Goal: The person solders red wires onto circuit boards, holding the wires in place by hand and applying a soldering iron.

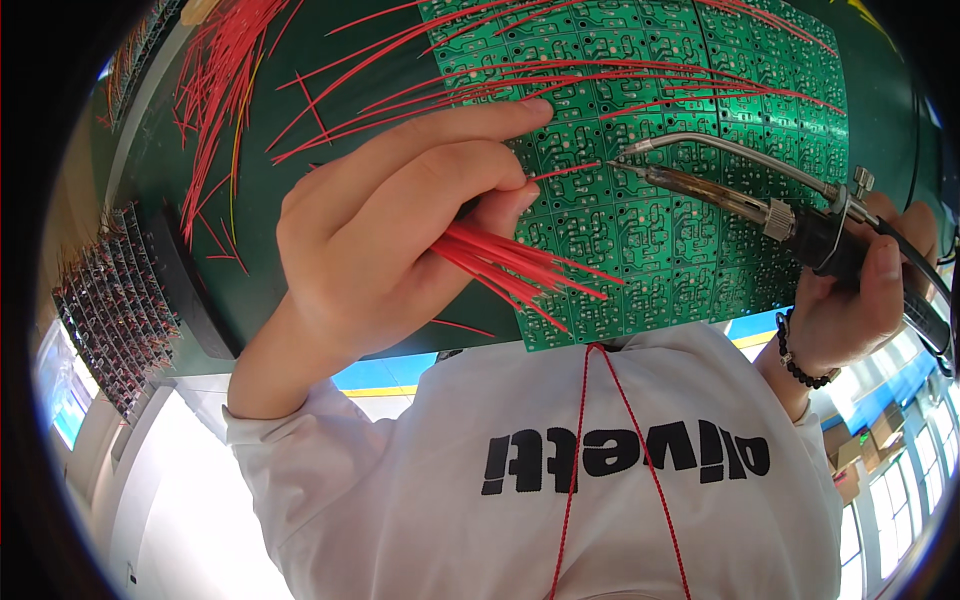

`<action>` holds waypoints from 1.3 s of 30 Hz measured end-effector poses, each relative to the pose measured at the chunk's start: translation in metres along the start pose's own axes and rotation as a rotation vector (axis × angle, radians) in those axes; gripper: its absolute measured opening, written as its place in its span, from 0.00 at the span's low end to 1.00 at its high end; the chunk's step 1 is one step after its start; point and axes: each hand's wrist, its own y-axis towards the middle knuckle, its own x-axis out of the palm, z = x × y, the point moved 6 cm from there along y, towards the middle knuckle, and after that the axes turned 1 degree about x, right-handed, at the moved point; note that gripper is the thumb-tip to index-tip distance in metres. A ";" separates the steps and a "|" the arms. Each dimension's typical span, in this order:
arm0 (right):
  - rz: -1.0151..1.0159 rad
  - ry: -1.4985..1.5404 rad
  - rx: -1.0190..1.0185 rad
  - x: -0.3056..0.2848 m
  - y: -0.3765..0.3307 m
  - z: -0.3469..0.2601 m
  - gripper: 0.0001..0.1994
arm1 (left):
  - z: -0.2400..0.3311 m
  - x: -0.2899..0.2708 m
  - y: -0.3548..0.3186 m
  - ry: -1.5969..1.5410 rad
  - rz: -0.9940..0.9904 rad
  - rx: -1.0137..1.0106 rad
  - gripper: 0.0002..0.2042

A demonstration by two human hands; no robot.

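My left hand [385, 215] is closed round a bundle of red wires [520, 265], whose ends fan out below the palm. Between its thumb and forefinger it pinches a single red wire [565, 172] that points right, over the green circuit board panel [640, 225]. My right hand [865, 290] grips a soldering iron [825, 240] by its black handle. A curved metal tube [730, 148] is clamped along the iron, and its end meets the iron's tip just right of the single wire's end. Whether wire and tip touch, I cannot tell.
Long red wires [560, 78] lie across the panel's far part. A heap of red wires [222, 75] sits on the green work surface [265, 215] at far left. Near the left edge stands a stack of populated boards [118, 310] beside a dark bar [190, 285].
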 end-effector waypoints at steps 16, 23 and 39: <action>-0.131 0.068 -0.072 0.011 0.001 -0.001 0.12 | 0.000 0.000 -0.001 0.001 0.022 0.019 0.06; -0.082 0.040 -0.051 0.008 0.000 0.000 0.11 | 0.000 0.001 -0.002 0.000 0.031 0.019 0.06; -0.078 0.052 -0.067 0.006 0.002 -0.003 0.11 | 0.001 -0.001 -0.001 -0.015 0.011 0.004 0.06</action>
